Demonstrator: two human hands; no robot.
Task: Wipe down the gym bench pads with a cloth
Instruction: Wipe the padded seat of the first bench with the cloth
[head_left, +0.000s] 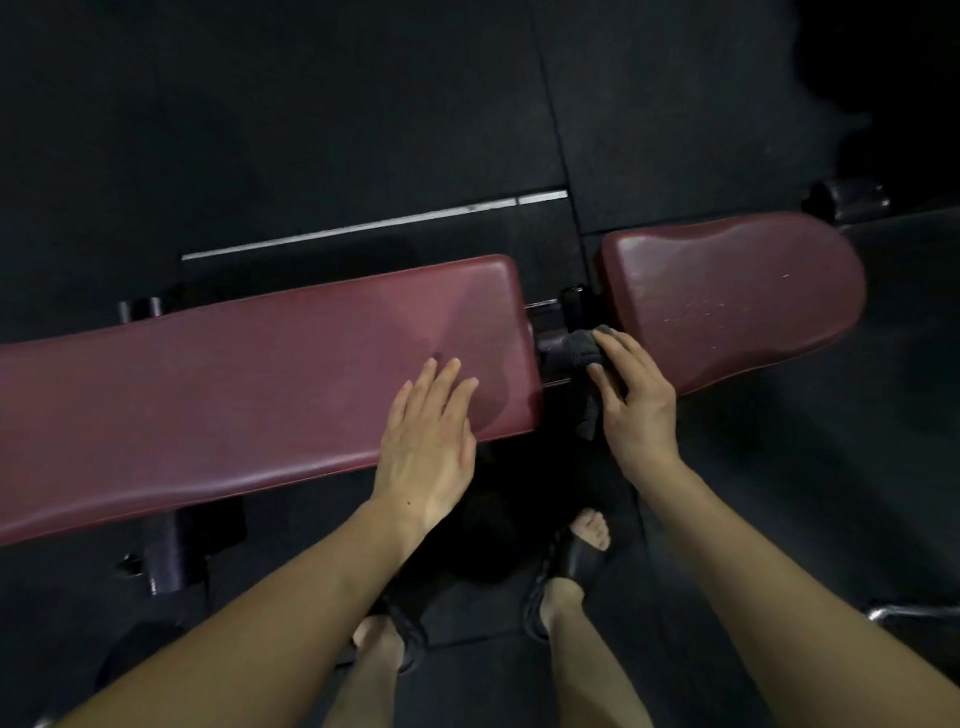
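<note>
left hand (428, 436) flat on long pad (208, 395); right hand (631, 400) presses cloth (582, 353) into the gap.

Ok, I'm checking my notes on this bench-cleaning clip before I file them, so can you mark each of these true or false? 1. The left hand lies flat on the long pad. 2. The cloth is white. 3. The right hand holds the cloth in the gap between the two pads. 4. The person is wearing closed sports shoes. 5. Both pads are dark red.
1. True: the left hand rests with straight fingers on the long pad.
2. False: the cloth is dark grey.
3. True: the right hand grips the cloth at the gap, beside the short pad.
4. False: open black sandals show bare toes.
5. True: both pads are dark red.
</note>
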